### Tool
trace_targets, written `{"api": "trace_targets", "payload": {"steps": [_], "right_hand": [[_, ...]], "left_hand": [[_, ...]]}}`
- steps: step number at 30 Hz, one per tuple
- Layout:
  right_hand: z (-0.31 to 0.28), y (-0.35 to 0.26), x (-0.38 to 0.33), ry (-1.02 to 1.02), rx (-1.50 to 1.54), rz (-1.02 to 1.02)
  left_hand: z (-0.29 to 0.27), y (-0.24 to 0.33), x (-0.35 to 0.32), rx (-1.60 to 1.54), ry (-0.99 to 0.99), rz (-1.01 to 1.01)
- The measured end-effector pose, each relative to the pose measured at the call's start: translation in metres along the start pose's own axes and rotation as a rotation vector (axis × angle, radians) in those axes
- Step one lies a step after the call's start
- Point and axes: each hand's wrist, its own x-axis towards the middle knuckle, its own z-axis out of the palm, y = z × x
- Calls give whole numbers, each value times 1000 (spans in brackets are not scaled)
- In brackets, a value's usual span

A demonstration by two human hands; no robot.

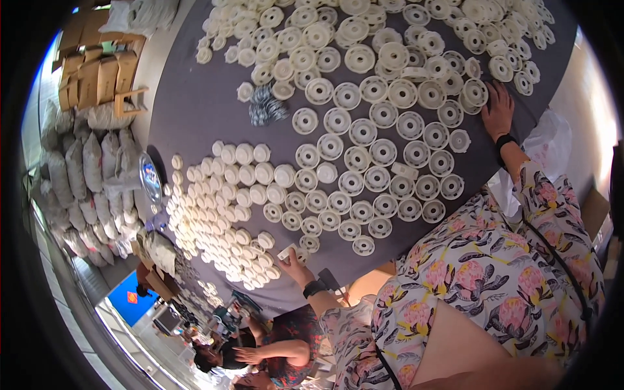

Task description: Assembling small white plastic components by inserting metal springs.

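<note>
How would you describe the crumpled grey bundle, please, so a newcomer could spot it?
On the large dark-grey table, find the upper heap of white round plastic parts. Just below its left side lies the crumpled grey bundle, darker and more irregular than its pale, round neighbours.

At the left we see stuffed pale sacks (91,156) in a pile, brown cardboard cartons (97,79) above them and a wooden stool (131,101) just beside the cartons. Lower down we make out a blue panel (130,305) and a co-worker (299,335). Rightward, we notice a translucent plastic bag (549,140).
</note>
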Motion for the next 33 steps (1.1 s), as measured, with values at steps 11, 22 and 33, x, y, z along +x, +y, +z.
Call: {"api": "trace_targets", "payload": {"steps": [11,22,33], "right_hand": [[13,9,-1,46,-13,-57],[17,7,-1,71,8,-72],[8,5,-1,60,25,-45]], "left_hand": [[-39,-20,7,1141,-149,160],[21,-45,-84,285,-97,125],[28,-20,35,918,113,660]]}}
